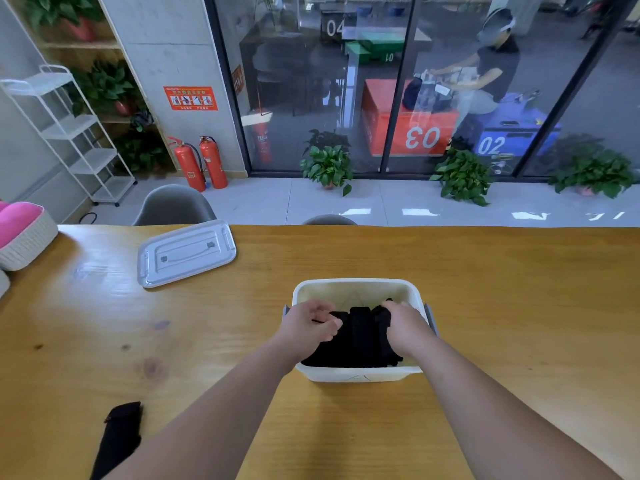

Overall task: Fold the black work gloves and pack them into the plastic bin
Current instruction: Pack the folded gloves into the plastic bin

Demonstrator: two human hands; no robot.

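Left hand (313,325) and right hand (407,327), fingers (330,323) curled round the stack, seat folded black work gloves (360,337) inside the plastic bin (360,374); a loose release could let folds spring open.

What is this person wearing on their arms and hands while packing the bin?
Nothing that shows. The left hand and the right hand are bare: no gloves on them, and no rings that I can make out. The forearms are bare too, with no sleeves, watch or wristband anywhere down to the picture's lower edge.
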